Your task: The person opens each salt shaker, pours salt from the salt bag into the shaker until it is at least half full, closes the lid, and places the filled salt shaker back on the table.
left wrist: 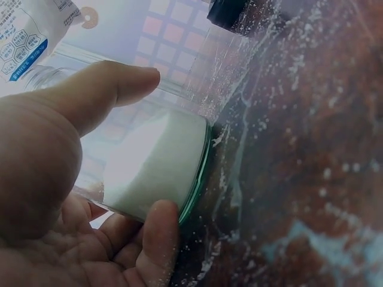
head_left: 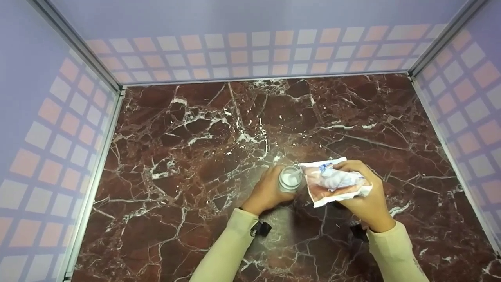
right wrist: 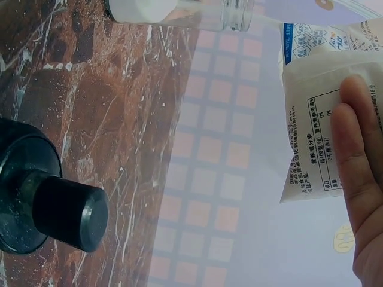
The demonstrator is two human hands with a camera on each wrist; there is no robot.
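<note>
My left hand (head_left: 270,190) grips a clear glass jar (head_left: 290,181), thumb on one side and fingers round the other. White salt (left wrist: 158,161) lies in a slope inside the jar, whose base is right at the tabletop in the left wrist view. With my right hand (head_left: 368,196) I hold a printed salt bag (head_left: 323,186), its corner tilted toward the jar's mouth. A thin white stream (right wrist: 266,21) runs between bag and mouth. Long fingers (right wrist: 353,149) lie flat against the bag's back, over the printed table; the thumb is on its other face.
White grains and flakes (head_left: 260,129) are scattered over the dark red marbled tabletop (head_left: 164,235), mostly beyond the jar. Pale walls with pink and white squares (head_left: 238,55) enclose the back and sides. Both wrists wear black devices (head_left: 263,228).
</note>
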